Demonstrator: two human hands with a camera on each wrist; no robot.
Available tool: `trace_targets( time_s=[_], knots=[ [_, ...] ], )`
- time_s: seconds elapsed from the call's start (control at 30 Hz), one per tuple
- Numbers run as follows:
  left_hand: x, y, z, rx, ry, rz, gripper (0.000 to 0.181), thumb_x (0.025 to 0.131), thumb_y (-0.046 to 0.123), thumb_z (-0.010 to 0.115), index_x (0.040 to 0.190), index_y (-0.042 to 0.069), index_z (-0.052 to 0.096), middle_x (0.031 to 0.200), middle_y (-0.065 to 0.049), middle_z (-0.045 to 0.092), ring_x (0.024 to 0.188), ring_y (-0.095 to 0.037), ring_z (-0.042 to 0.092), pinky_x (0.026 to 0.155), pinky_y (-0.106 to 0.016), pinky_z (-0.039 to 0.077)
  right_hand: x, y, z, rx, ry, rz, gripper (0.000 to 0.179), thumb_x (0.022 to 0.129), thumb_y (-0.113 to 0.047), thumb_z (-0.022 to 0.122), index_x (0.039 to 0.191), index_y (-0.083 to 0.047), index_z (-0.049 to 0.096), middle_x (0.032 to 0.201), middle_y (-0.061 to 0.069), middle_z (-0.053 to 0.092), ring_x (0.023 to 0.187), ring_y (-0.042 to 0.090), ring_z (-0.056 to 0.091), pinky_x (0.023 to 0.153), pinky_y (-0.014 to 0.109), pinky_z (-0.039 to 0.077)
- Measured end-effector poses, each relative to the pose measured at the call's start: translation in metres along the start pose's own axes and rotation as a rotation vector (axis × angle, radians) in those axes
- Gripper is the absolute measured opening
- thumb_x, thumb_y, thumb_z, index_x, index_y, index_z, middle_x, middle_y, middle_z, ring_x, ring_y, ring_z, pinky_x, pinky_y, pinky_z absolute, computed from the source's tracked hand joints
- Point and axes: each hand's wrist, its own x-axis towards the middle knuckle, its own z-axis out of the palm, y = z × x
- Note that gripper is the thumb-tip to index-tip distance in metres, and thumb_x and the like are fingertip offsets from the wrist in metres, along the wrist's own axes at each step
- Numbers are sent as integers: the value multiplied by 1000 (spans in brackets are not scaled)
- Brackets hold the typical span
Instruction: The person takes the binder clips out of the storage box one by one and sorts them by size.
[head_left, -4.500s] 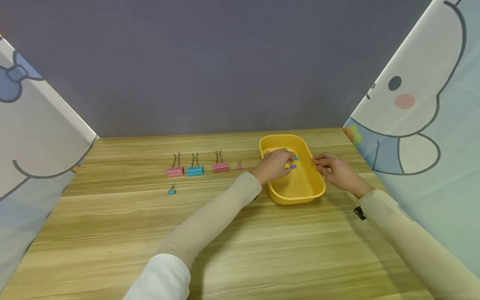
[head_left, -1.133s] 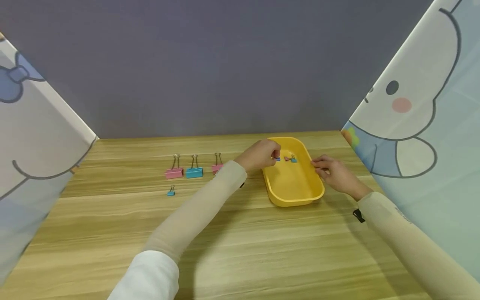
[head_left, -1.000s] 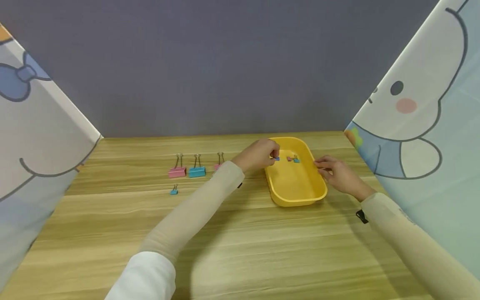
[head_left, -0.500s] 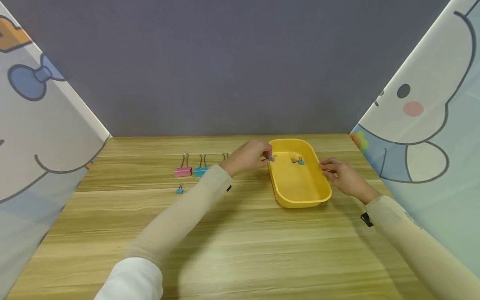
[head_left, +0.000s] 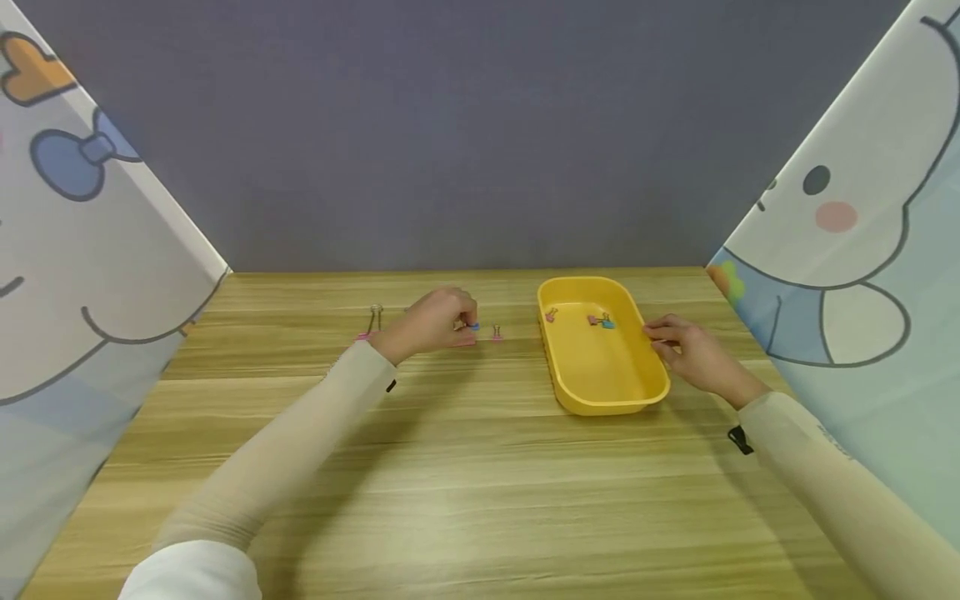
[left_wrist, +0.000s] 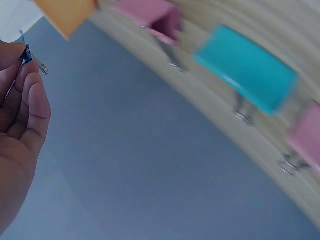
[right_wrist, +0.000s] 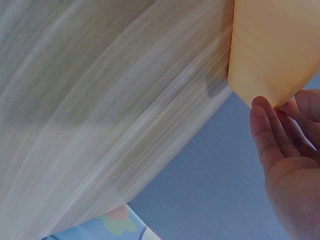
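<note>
My left hand [head_left: 438,321] pinches a small blue binder clip [left_wrist: 26,54] between thumb and fingers, above the row of large clips. Below it lies a large pink binder clip [head_left: 465,342], partly covered by the hand. The left wrist view shows that pink clip, a large teal binder clip [left_wrist: 247,67] and another large pink binder clip [left_wrist: 307,137], somewhat blurred. At the right, my right hand [head_left: 693,354] pinches the side rim of a yellow bin [head_left: 607,408]. Inside are a small teal clip [head_left: 608,323] and small pink clips [head_left: 552,315].
A small pink binder clip [head_left: 497,333] stands on the wooden table [head_left: 487,483] between the left hand and the bin. The left forearm hides part of the clip row. A grey panel [head_left: 465,142] closes off the back, with printed panels [head_left: 855,275] at both sides.
The left hand has taken the small blue clip out of the bin and carried it left over the large clips. The right hand stays at the bin's rim. The head view has shifted slightly.
</note>
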Motion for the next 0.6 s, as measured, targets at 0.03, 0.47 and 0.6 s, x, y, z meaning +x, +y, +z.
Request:
trace_targets(
  time_s=[0.03, 0.47, 0.6],
  knots=[
    [-4, -3, 0, 6, 1, 1, 9, 83, 12, 74, 80, 9, 66, 82, 0, 60, 74, -14, 51, 67, -28, 45, 0, 0, 0, 0, 0, 0, 28, 89, 5, 60, 116, 10, 61, 114, 18, 57, 99, 34, 58, 75, 44, 50],
    [-57, -30, 6, -11, -14, 23, 13, 80, -2, 72, 79, 8, 64, 82, 1, 61, 75, -16, 56, 66, -28, 48, 0, 0, 1, 7, -11, 9, 28, 89, 5, 60, 116, 11, 61, 112, 18, 57, 98, 33, 58, 74, 43, 50],
    [-71, -41, 7, 29, -46, -22, 14, 80, -3, 71, 78, 8, 64, 79, 2, 58, 73, -13, 52, 64, -27, 46, 0, 0, 0, 7, -9, -2, 28, 89, 5, 60, 116, 11, 61, 112, 18, 57, 97, 33, 58, 74, 41, 50]
  ],
)
